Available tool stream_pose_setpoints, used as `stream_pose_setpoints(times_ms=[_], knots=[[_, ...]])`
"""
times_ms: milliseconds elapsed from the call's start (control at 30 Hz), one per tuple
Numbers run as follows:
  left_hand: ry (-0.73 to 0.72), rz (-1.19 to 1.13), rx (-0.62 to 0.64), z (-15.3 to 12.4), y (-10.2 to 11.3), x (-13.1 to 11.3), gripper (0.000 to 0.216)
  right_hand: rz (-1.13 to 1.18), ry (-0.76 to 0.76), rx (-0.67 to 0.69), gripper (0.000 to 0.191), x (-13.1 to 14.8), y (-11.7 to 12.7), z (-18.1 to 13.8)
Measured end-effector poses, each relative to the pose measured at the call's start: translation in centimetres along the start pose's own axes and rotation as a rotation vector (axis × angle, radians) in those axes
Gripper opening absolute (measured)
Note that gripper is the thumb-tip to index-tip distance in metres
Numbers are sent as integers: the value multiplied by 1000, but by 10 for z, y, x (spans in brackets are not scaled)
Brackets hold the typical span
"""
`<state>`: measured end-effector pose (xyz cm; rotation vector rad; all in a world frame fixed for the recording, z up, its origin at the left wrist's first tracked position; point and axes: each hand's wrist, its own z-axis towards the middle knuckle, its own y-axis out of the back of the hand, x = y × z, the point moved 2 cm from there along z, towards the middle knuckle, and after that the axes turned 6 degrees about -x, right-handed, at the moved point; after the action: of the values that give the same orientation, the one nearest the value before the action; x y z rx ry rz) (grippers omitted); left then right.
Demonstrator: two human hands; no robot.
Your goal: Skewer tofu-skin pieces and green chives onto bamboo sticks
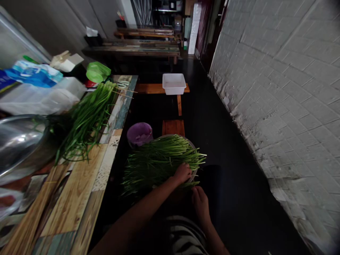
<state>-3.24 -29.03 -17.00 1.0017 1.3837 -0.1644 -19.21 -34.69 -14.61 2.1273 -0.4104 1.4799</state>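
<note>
A big heap of long green chives (156, 159) lies across a round basin (191, 143) in front of me, low by the floor. My left hand (182, 173) rests on the near end of the heap, fingers curled down into the stalks. My right hand (200, 202) sits just below it at the heap's edge, fingers bent around a few stalks. A second bundle of chives (87, 118) lies on the wooden table (77, 191) to my left, out of reach of both hands.
A purple bucket (139, 134) and a small wooden stool (173, 126) stand beyond the basin. Farther off, a white tub (174, 83) sits on a bench. A metal bowl (18, 141), plastic bags and a green lid (97, 71) crowd the table. A brick wall (278, 88) runs along the right.
</note>
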Motion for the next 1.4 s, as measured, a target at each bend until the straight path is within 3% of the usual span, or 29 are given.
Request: stream_pose_setpoints(times_ms=[100, 200, 300, 400, 667, 867, 1067, 1133, 1267, 1400], knots=[[55, -103, -56, 0, 7, 3, 4, 2, 2, 16, 36, 0, 4, 3], [146, -228, -23, -4, 19, 8, 19, 0, 11, 49, 35, 2, 4, 7], [304, -505, 46, -12, 29, 8, 36, -42, 57, 103, 33, 8, 1, 9], [418, -731, 37, -19, 37, 2, 42, -87, 120, 143, 31, 14, -4, 11], [472, -842, 35, -21, 45, -8, 39, -110, 131, 129, 29, 9, -8, 14], [466, -783, 71, -21, 44, -7, 37, -93, 134, 115, 29, 12, -8, 12], [327, -497, 272, -30, 31, 0, 26, -68, 95, 98, 29, 9, -9, 17], [220, -381, 190, -25, 29, 0, 19, -51, 67, 78, 30, 3, -9, 19], [78, -78, -170, 6, 24, -7, 15, -36, 19, 36, 32, -7, -7, 20], [12, 99, -154, 39, 5, -18, 9, -37, -7, 22, 33, -10, -4, 16]])
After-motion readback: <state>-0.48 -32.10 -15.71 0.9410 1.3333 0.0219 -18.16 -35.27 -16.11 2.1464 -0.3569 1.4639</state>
